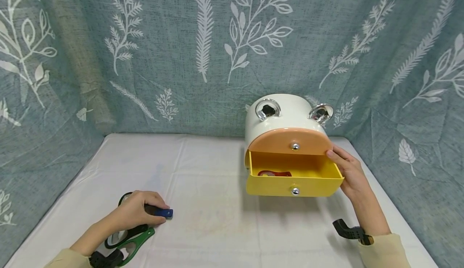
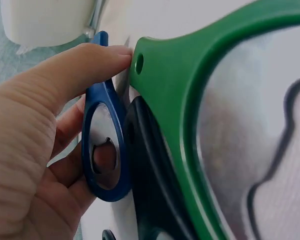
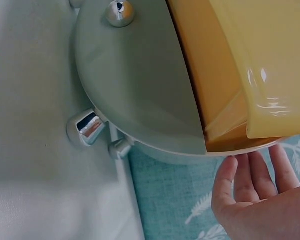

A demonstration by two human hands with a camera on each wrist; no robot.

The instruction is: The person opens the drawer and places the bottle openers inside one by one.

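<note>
One tip: your left hand [image 1: 137, 210] pinches the blue opener [image 1: 164, 213], so guide it clear of the green opener [image 2: 182, 80]; let your right hand [image 1: 351, 174], fingers extended, lightly steady the box [image 1: 286, 115].

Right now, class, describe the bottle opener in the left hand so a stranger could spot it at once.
On the white table, left of the drawer box, find the left hand. It pinches the bottle opener: blue, unlike its neighbours, the black tool and green tool.
</note>
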